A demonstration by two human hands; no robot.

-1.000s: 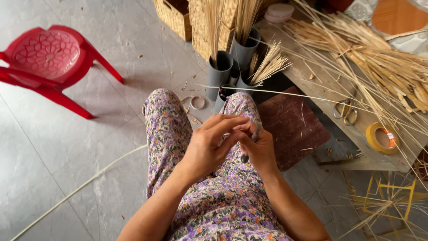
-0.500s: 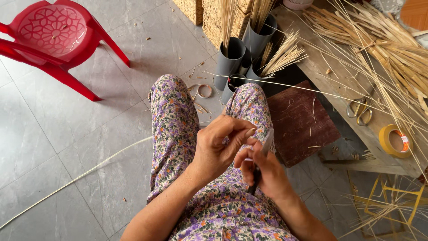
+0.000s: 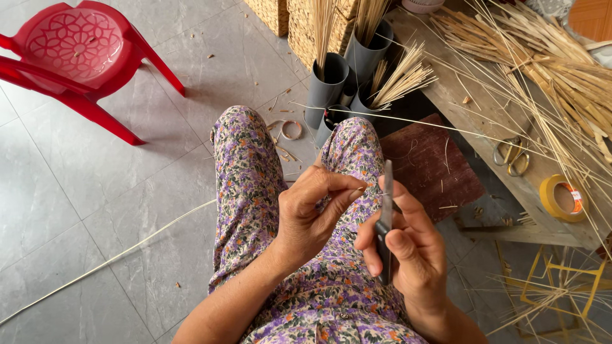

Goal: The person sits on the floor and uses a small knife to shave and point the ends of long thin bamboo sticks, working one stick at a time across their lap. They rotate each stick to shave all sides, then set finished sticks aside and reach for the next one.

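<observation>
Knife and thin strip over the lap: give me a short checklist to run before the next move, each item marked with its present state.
1. Right hand wrapped firmly round the knife: ok.
2. Left hand pinching the thin strip at the blade: ok.
3. Left fingers away from the cutting edge: cannot tell, they sit very close to it.
4. Which way the edge faces: cannot tell.
5. Blade held above the floral trousers, not touching them: ok.
6. Scissors and tape roll lie on the wooden bench, apart from both hands: ok.

Purple floral-print clothing (image 3: 255, 165) covers the legs; forearms bare.
</observation>
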